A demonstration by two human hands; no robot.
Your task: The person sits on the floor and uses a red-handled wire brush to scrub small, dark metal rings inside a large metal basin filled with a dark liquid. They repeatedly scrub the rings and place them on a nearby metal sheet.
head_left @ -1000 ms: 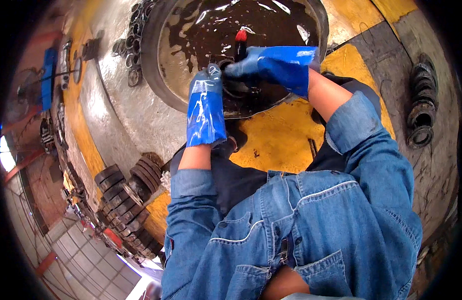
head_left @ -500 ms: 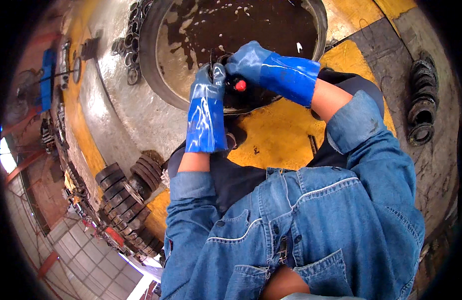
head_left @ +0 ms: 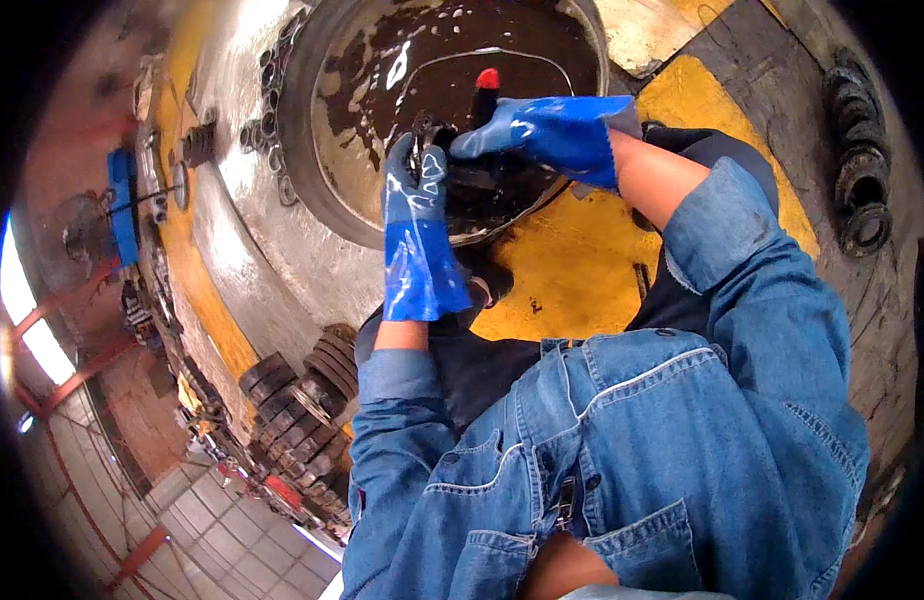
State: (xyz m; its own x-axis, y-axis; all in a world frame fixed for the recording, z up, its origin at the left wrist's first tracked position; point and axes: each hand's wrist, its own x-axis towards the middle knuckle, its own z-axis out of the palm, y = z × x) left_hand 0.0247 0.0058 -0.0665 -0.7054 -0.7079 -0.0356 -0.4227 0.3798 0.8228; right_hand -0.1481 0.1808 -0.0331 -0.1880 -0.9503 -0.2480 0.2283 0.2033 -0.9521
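Left fingers (head_left: 432, 166): we've curled them round a dark part (head_left: 439, 134)
Right fingers (head_left: 474, 144): wrapped on our red-tipped handle (head_left: 488, 82)

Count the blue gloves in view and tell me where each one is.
2. One blue glove covers the left hand; the other blue glove covers the right hand. Both hands are over the wide basin.
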